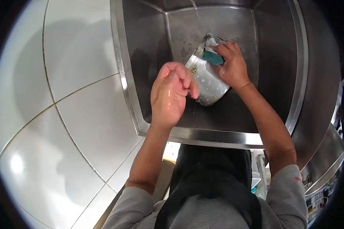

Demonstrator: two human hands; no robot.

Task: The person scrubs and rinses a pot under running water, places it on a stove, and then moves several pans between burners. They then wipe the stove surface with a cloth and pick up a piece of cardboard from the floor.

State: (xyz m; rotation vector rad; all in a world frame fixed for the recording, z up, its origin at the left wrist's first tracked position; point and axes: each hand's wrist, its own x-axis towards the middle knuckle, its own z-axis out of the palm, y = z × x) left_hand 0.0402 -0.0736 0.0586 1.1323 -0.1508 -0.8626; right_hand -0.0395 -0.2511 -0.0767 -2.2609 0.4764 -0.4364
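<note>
A metal pot (209, 84) lies tilted in the sink, its outside spotted with suds and its rim toward the far side. My right hand (232, 63) is closed on a green scouring sponge (213, 57), which it presses against the pot near the rim. White foam surrounds those fingertips. My left hand (174, 89), wet and palm up, is raised at the pot's near left side. Its fingers are loosely bent and apart, with nothing in them. Part of the pot's left side is hidden behind this hand.
The deep steel sink (233, 138) has a raised metal rim all round. A thin stream of water (195, 8) falls at the far end. White tiles (88, 103) cover the left side. More metalware (325, 160) stands at the lower right.
</note>
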